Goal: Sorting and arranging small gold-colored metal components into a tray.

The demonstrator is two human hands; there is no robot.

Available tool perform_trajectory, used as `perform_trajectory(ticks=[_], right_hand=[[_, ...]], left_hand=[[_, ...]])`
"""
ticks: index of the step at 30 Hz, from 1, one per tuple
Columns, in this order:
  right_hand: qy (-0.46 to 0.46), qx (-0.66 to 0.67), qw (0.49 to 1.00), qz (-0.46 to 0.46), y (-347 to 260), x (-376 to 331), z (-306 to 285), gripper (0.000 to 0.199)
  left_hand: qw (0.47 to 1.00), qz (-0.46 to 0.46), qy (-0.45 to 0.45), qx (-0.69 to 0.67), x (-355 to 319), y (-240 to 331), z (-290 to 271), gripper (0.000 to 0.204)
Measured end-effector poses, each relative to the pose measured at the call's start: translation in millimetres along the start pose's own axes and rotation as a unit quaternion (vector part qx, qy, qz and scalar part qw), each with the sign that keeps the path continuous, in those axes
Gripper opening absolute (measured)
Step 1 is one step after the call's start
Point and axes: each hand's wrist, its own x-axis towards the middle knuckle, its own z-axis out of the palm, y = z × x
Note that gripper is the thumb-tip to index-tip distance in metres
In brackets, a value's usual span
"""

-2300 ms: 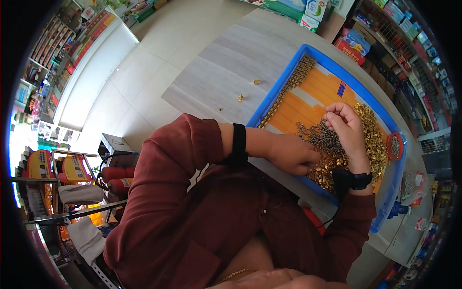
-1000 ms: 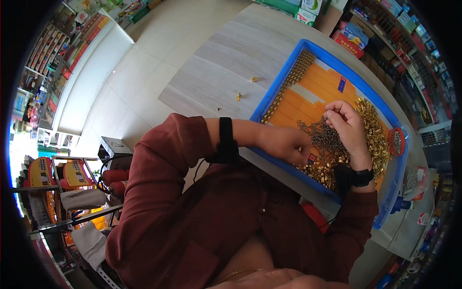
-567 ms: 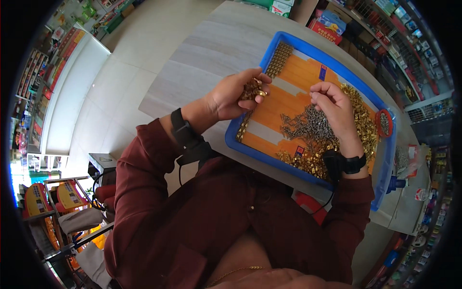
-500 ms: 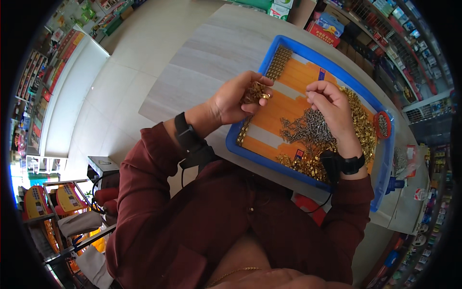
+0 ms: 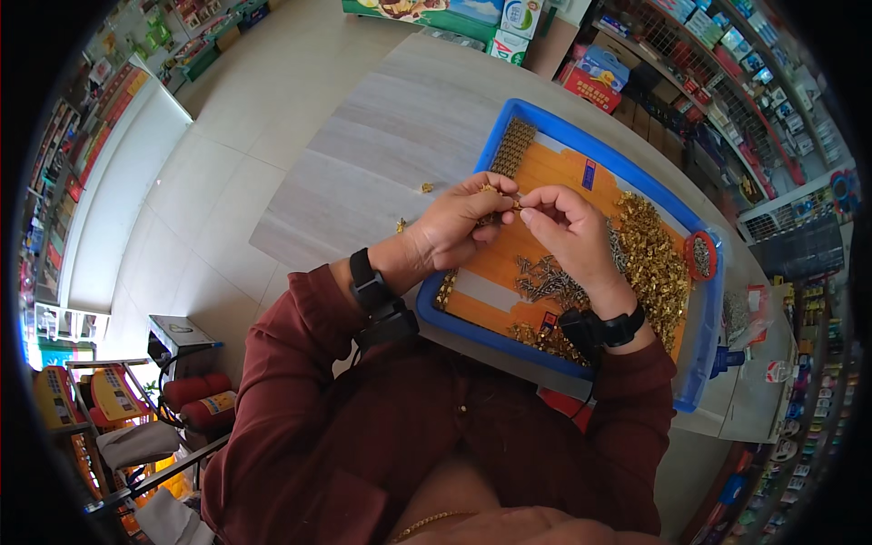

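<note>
Head view: both hands meet above the left half of the blue tray (image 5: 495, 340), fingertips together, palms apart. Left hand (image 5: 459, 221) is curled round a few gold pieces (image 5: 489, 190), thumb and index pointing right. Right hand (image 5: 572, 232) comes in from the right, thumb and index pinched on a small piece (image 5: 518, 206) right at the left fingertips; too small to tell what exactly. Can't tell which hand bears its weight.

Tray sits on the right part of a grey wood-look table (image 5: 345, 168), skewed. Orange sheet (image 5: 563, 173) lines its floor. Gold heap (image 5: 656, 259) fills the right side, running along to the near edge. Silver screw-like parts (image 5: 549, 280) are piled mid-tray, partly hidden by the right forearm. Neat rows of small parts (image 5: 513, 148) line the left end, partly behind the left hand. Red round dish (image 5: 688, 257) with silver bits is at the right end.

Two loose gold bits (image 5: 426, 188) on the table, left of the tray. Clear bag (image 5: 738, 313) to the right, just beyond the tray. Black wrist strap on each arm, maroon sleeves pushed up.
</note>
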Motion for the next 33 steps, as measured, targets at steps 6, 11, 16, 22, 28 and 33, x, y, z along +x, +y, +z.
perform_trajectory(ticks=[6,11,16,22,28,33], right_hand=[[0.054,-0.13,0.989,-0.051,-5.3,-1.6,2.6,0.014],[0.056,-0.1,0.993,-0.015,4.7,-1.4,-3.2,0.014],[0.009,0.103,0.985,0.139,9.2,-0.3,-12.7,0.017],[-0.012,0.162,0.966,0.201,4.1,-1.3,-16.3,0.021],[0.018,0.075,0.994,0.081,8.4,-1.0,-12.2,0.016],[0.003,0.041,0.998,0.047,6.5,-2.7,-13.0,0.014]], left_hand=[[0.998,0.006,0.02,0.061,0.5,-2.1,4.9,0.011],[0.991,0.053,0.026,0.123,2.0,-10.0,6.3,0.011],[0.984,0.074,-0.008,0.162,0.7,-13.1,2.1,0.014],[0.978,0.085,-0.004,0.192,-1.5,-13.6,7.1,0.015],[0.989,0.049,0.009,0.137,-0.8,-10.0,3.4,0.012],[0.992,0.038,0.008,0.123,-1.6,-10.0,4.4,0.011]])
